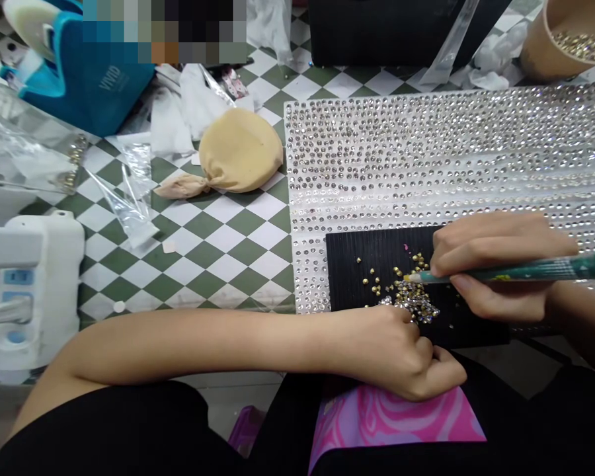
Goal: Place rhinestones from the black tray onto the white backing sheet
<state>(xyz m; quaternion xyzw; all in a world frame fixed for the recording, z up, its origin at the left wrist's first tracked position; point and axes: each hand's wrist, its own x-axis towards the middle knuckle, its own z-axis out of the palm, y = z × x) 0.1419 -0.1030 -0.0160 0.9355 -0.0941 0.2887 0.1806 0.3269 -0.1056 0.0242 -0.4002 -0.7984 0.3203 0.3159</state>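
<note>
My right hand [496, 258] is closed around a green pencil [540, 267], its pale yellowish tip pointing left into a pile of small rhinestones [417, 303]. The stones, gold and silver, lie loose on a ribbed black board [352, 264]. My left hand [406, 354] is curled into a fist at the board's near edge, just below the pile. Whatever its fingers hold, if anything, is hidden. Under that fist a pink and purple swirled sheet [401, 423] lies over my lap.
A sheet with rows of rhinestones [377, 152] spreads behind the board. On the checkered table [238, 264] sit a tied beige pouch [241, 151], plastic scraps [139, 198], a white power strip [39, 291] and a blue holder [104, 79]. A stone-filled cup [540, 46] stands far right.
</note>
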